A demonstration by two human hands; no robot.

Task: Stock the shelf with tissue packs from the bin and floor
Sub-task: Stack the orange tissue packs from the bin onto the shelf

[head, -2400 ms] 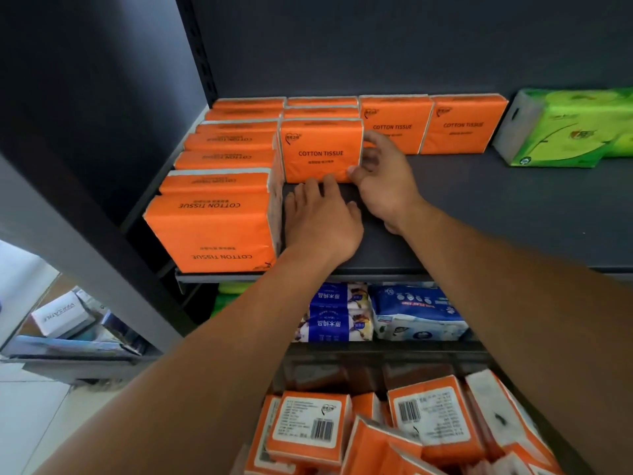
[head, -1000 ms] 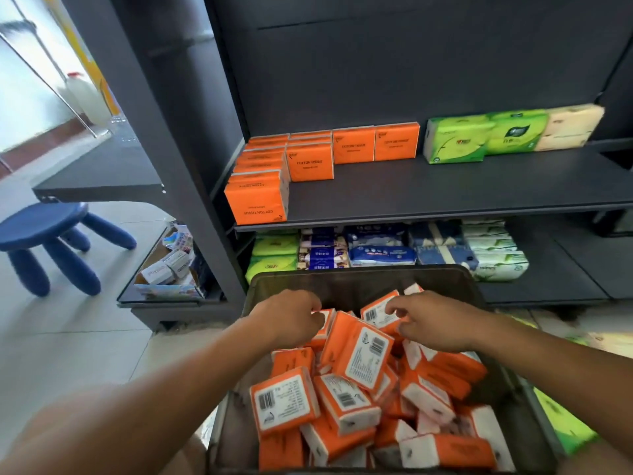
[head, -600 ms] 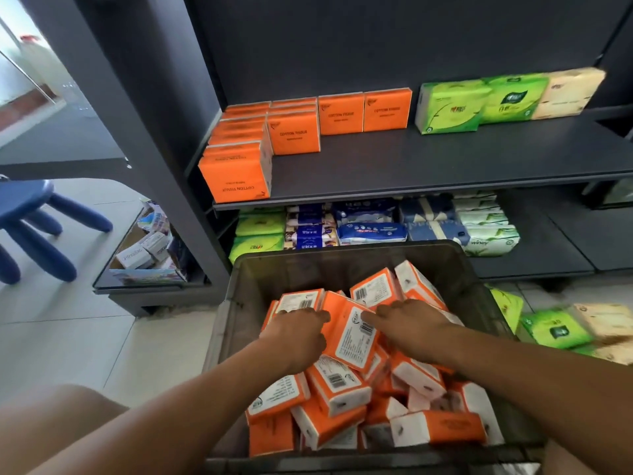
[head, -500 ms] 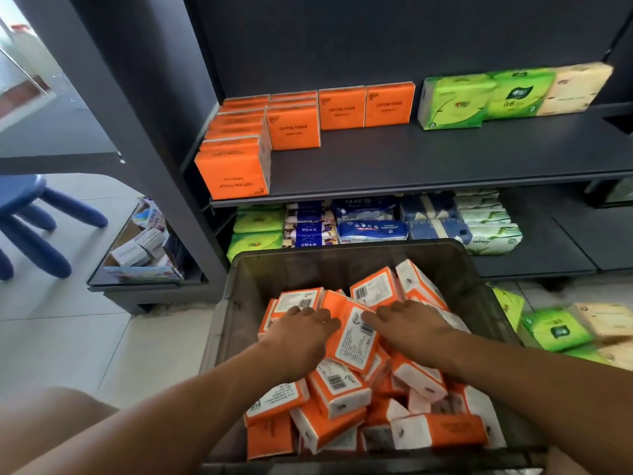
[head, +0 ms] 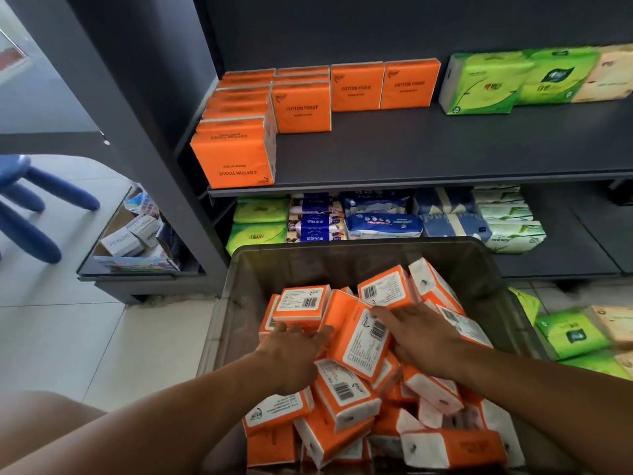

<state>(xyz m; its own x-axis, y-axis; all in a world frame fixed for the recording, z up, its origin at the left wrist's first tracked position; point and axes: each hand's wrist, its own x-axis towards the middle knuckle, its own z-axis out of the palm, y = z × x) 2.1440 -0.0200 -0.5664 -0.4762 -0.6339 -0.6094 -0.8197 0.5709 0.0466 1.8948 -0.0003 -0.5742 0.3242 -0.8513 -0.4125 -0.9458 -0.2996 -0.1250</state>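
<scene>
Both hands had come down from the shelf (head: 445,149), where a little over two seconds earlier they were squaring up a pack. They were now in the bin (head: 308,262) at the lower middle of the frame, and over the last half second they had hardly shifted. The left hand (head: 294,351) lay with its fingers (head: 318,332) stretched against the left edge of a tilted pack (head: 356,341). The right hand (head: 421,337) rested straight fingers across that pack's barcode face. Neither hand had curled round it, so the pack seemed pressed between two flat, open hands rather than gripped. The step in hand looked like picking the next pack out of the loose orange heap (head: 342,399). The next move would probably call for closing on that pack and lifting it clear of its neighbours. It would then go up to the bare stretch of shelf just right of the orange rows (head: 236,159) at centre left, set upright like the others. Green packs (head: 486,84) sat at the upper right of the shelf, and blue and green wrapped packs (head: 380,224) filled the lower shelf. The floor packs (head: 572,334) lay at the right edge, not yet stocked. A blue stool (head: 20,200) stood on the pale tiles (head: 68,337) at the far left.
</scene>
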